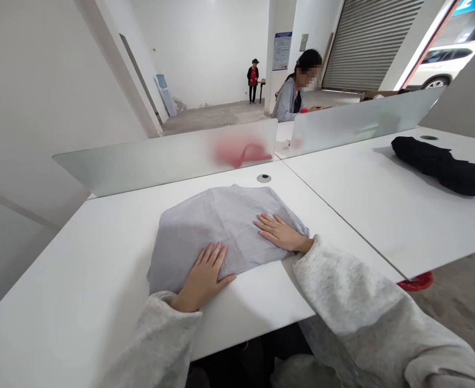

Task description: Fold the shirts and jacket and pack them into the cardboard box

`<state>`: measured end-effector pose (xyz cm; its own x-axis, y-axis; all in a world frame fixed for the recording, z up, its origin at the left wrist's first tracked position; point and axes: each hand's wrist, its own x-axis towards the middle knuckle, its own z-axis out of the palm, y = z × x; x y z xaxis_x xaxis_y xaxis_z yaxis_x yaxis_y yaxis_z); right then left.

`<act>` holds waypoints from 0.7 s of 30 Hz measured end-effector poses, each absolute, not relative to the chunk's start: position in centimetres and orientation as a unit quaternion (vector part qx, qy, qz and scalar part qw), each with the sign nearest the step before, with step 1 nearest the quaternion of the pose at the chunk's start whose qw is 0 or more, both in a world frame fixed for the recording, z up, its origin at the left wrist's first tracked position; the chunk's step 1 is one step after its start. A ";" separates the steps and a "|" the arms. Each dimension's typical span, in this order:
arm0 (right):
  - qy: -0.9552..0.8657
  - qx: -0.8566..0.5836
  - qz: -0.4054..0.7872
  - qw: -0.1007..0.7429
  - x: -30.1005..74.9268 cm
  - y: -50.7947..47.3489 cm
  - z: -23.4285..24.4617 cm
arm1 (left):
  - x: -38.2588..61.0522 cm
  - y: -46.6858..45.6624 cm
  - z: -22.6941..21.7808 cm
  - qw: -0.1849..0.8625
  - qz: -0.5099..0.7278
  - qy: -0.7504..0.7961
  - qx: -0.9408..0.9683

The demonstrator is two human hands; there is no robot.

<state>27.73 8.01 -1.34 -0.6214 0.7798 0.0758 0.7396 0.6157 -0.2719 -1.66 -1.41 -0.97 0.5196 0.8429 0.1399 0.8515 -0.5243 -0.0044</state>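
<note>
A light grey cloth (221, 215), folded into a wide flat bundle with a few creases, lies on the white table (79, 269) in front of me. My left hand (207, 275) rests flat on its near edge, fingers stretched out and thumb pointing right. On the cloth's right side my right hand (280, 233) lies palm down with the fingers apart. Neither hand grips the fabric. What kind of item the cloth is cannot be made out.
Frosted dividers (160, 159) run along the table's far edge. A cable hole (264, 178) sits behind the cloth. Dark clothing (443, 167) lies on the adjoining desk at right. A person (288, 99) sits beyond the divider; another person (253, 81) stands farther back. A red bag (417, 281) hangs below.
</note>
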 end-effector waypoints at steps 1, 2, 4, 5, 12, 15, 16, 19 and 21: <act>-0.893 -0.425 0.110 0.098 27.7 7.9 -1.3 | -1.6 -1.8 -1.1 0.046 -0.059 -0.500 -0.863; -0.891 -0.427 0.112 0.103 27.7 7.7 -1.2 | -1.4 -2.3 -1.3 0.059 -0.061 -0.515 -0.853; -0.889 -0.428 0.118 0.113 27.6 7.3 -1.0 | -0.6 -3.6 -2.0 0.090 -0.074 -0.539 -0.834; -0.888 -0.426 0.122 0.120 27.6 7.2 -0.8 | -0.2 -4.2 -2.3 0.104 -0.084 -0.546 -0.827; -0.932 -0.310 0.061 0.177 28.0 5.9 0.1 | 2.4 -5.4 -3.2 0.121 -0.114 -0.575 -0.801; -0.960 -0.227 -0.005 0.165 27.0 4.5 -0.1 | 3.7 -4.4 -2.4 0.107 -0.106 -0.579 -0.801; -0.965 -0.209 -0.018 0.157 26.7 4.1 -0.3 | 4.1 -4.1 -2.2 0.104 -0.103 -0.576 -0.805; -0.969 -0.206 -0.042 0.130 26.0 3.5 -0.7 | 4.9 -3.2 -1.4 0.094 -0.089 -0.556 -0.821; -0.961 -0.241 -0.058 0.124 26.2 3.7 -0.8 | 4.9 -2.9 -1.0 0.081 -0.084 -0.547 -0.829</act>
